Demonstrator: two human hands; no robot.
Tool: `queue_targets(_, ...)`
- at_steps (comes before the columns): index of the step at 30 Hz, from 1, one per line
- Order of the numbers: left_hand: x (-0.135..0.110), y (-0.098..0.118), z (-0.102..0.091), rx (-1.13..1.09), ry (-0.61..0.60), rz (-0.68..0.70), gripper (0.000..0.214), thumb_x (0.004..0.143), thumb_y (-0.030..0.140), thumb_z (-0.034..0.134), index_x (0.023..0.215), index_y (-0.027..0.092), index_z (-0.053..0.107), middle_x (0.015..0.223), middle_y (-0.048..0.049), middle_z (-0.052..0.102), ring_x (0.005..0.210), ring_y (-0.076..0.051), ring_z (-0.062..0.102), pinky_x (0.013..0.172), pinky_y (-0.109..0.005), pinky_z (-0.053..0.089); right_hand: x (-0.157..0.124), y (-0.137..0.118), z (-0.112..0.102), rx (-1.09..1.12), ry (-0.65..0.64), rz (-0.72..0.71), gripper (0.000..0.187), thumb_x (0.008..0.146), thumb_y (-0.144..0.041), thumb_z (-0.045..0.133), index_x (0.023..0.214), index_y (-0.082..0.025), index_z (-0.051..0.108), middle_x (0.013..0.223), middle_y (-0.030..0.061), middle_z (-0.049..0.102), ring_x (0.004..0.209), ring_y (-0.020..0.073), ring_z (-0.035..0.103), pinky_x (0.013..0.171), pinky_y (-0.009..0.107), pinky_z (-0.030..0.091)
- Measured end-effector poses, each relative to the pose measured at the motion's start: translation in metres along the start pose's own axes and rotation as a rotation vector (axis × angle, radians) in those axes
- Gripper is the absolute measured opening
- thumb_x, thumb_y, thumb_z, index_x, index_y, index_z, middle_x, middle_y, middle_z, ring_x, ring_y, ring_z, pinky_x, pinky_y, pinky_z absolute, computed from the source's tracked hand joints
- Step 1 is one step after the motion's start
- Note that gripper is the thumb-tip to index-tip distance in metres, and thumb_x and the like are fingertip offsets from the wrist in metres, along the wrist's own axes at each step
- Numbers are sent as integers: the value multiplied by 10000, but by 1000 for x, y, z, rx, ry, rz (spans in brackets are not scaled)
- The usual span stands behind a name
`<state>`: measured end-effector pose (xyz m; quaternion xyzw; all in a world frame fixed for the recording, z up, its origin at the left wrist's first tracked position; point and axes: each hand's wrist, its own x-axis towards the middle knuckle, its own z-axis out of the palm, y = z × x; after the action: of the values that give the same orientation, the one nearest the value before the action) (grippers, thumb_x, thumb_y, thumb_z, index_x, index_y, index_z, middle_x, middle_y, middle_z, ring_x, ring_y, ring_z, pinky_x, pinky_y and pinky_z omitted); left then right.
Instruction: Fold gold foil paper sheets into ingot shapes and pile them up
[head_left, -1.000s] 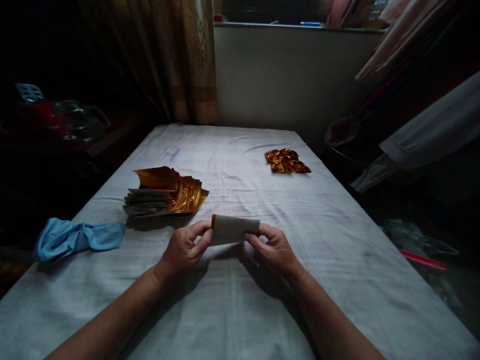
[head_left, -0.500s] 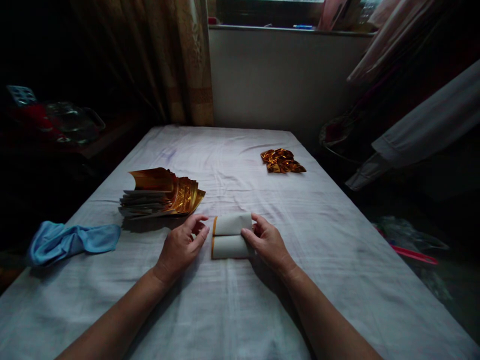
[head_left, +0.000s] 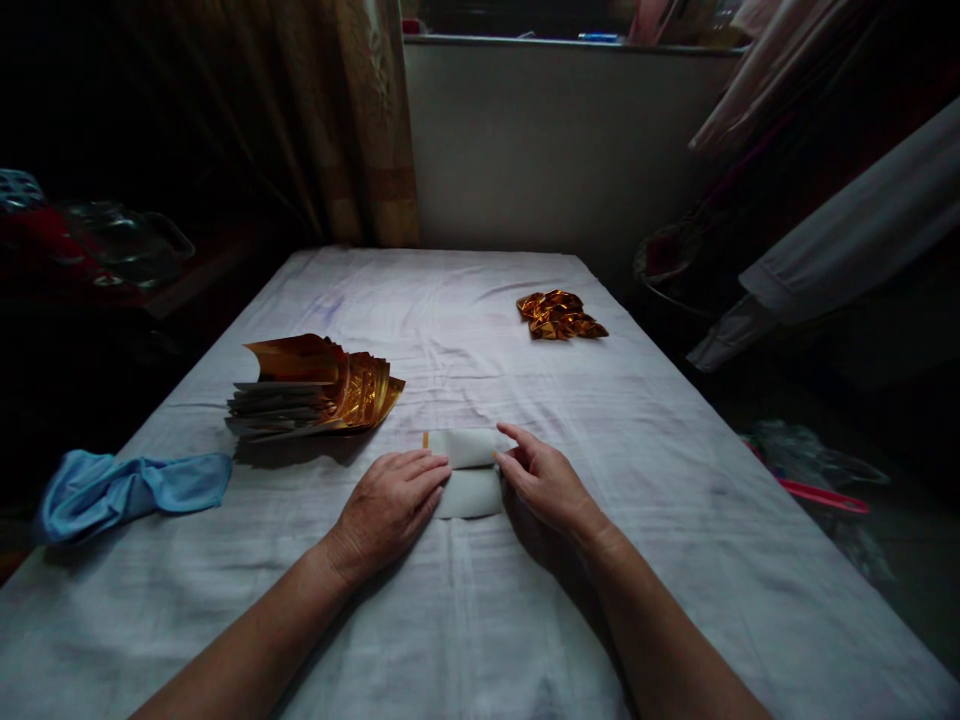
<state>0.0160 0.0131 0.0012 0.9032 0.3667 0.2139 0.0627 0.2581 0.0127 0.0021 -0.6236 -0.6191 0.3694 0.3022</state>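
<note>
A folded sheet of foil paper (head_left: 471,494) lies on the white cloth in front of me, pale side up, with a crease across its middle and a thin gold strip at its upper left edge. My left hand (head_left: 394,500) rests flat over the left end of the sheet, fingers stretched out and covering that edge. At the right end is my right hand (head_left: 541,478), its index finger and thumb apart, the thumb tip at the paper's edge. To the left stands a fanned stack of gold foil papers (head_left: 319,390). Crumpled-looking folded gold foil pieces (head_left: 561,315) sit farther back on the right.
A blue cloth (head_left: 139,482) lies near the left edge of the white-covered table (head_left: 660,560). Beyond that side, a glass jug (head_left: 127,243) stands in the dark. A curtain (head_left: 352,130) hangs behind. Clothes (head_left: 847,240) hang at the right, above a pink-handled item (head_left: 825,496).
My left hand has moved right and down onto the paper's left end, fingers now flat. My right thumb has drawn back from the paper's top to its edge. The view has shifted slightly.
</note>
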Motion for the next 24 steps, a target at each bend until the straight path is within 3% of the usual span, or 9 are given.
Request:
queue_targets(6, -1, -1, 0, -5, 6, 4, 299, 989, 257, 470, 1187, 199, 687, 1234, -93, 710, 1144, -252, 653, 989, -445, 499, 0, 1, 0, 45, 39, 8, 496, 840, -236, 549, 1332, -190, 601, 914, 31, 749, 806, 180, 676, 768, 288, 491)
queue_targets(10, -3, -2, 2, -5, 12, 4, 286, 981, 250, 493, 1188, 200, 683, 1235, -89, 710, 1155, -250, 645, 1000, -439, 487, 1, -2, 4, 21, 65, 13, 468, 849, -278, 576, 1304, -177, 625, 897, 41, 749, 775, 183, 679, 742, 293, 497)
queue_targets(16, -3, -3, 2, -7, 14, -6, 290, 981, 258, 492, 1192, 210, 686, 1244, -84, 707, 1178, -253, 629, 1013, -439, 477, 1, -4, 10, -149, 103, -12, 507, 800, -210, 605, 1306, -239, 626, 891, 8, 740, 748, 171, 670, 714, 277, 486)
queue_targets(24, -1, -4, 0, -19, -10, -13, 296, 988, 274, 476, 1179, 211, 693, 1230, -81, 714, 1181, -264, 623, 1011, -455, 479, 4, -3, 13, -203, 149, -66, 434, 805, -204, 601, 1231, -233, 672, 989, 46, 747, 855, 191, 669, 808, 299, 492)
